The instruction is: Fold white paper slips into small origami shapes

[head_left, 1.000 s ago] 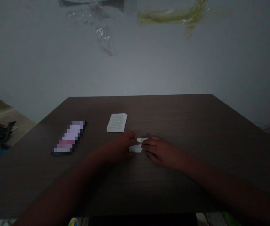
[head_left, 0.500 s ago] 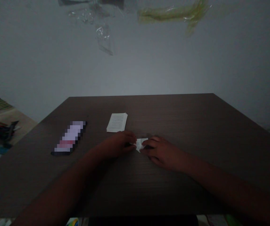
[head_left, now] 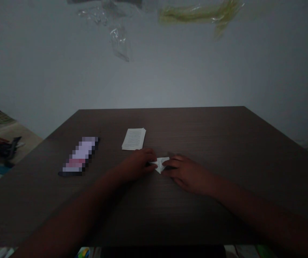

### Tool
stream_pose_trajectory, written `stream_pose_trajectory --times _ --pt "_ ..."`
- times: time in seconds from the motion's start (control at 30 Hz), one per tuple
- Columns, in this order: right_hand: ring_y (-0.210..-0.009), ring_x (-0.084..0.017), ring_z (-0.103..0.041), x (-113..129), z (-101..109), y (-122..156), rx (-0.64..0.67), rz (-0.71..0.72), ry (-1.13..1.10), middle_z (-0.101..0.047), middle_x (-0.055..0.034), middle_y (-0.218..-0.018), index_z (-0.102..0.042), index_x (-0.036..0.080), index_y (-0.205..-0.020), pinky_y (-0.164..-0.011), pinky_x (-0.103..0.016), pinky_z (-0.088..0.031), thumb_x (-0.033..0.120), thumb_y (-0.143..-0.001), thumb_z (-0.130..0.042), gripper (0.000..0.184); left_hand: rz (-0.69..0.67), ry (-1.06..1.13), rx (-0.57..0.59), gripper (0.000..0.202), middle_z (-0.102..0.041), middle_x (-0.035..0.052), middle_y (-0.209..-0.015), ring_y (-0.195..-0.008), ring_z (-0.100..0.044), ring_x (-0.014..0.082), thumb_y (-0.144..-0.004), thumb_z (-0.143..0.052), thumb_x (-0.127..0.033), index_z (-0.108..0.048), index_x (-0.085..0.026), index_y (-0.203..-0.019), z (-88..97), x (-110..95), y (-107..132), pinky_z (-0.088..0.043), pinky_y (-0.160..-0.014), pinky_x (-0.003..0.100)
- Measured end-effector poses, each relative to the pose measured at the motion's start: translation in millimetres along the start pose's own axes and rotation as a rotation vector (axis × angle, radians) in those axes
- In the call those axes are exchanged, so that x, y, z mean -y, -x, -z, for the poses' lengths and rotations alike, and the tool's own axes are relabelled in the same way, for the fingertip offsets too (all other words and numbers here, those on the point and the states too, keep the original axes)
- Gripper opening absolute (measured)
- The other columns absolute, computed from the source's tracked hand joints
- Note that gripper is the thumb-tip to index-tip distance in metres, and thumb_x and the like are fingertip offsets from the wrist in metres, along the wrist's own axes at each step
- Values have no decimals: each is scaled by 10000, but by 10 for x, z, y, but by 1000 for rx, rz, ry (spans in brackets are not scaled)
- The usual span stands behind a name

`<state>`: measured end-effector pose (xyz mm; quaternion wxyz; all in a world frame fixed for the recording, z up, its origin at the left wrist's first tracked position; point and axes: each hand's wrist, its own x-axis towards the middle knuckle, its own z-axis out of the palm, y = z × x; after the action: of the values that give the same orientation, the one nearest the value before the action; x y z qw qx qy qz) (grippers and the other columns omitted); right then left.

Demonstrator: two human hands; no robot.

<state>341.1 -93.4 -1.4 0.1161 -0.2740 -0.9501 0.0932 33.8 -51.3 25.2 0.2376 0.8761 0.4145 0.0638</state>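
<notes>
A small folded piece of printed paper lies on the dark wooden table, with a point toward me and a straight edge at the far side. My left hand is closed on its left corner, thumb and fingers together there. From the other side, my right hand has its bent fingers on the paper's right part, covering that end. Just beyond my left hand sits a stack of printed paper sheets.
A phone with a blurred-out screen rests on the left of the table. Behind the table stands a pale wall with clear and yellow tape on it. Assorted items lie on the floor at the left.
The paper's near part now shows as a neater triangle between my hands. My left thumb has shifted slightly onto its left side; my right hand has hardly moved.
</notes>
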Motion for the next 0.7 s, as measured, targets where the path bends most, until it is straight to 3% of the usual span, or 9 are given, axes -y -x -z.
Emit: stream_pose_trajectory --times 0.2,0.43,0.7 --pt "-1493 -347 -813 -56 -102 36 -42 41 30 -898 -142 -1599 -899 290 -1640 -1391 -610 -636 143 -1219 -780 463 -27 16 -26 94 -853 104 -1412 -1277 -823 306 -1204 -799 -197 -865 -212 -1269 -39 30 1 -627 -1199 441" --pt "-1570 -433 -769 11 -152 41 5 -29 48 -831 -170 -1715 -868 327 -1727 -1343 -692 -666 136 -1210 -788 557 -8 40 -38 113 -839 84 -1362 -1253 -832 297 -1162 -863 -140 -873 -214 -1246 -51 10 -8 -636 -1198 446" --pt "-1537 -421 -773 44 -119 4 35 -34 35 -843 -175 -1696 -871 330 -1726 -1295 -632 -679 119 -1188 -813 581 43 62 -38 162 -853 85 -1415 -1247 -841 288 -1146 -839 -148 -918 -224 -1266 0 -101 31 -648 -1189 415"
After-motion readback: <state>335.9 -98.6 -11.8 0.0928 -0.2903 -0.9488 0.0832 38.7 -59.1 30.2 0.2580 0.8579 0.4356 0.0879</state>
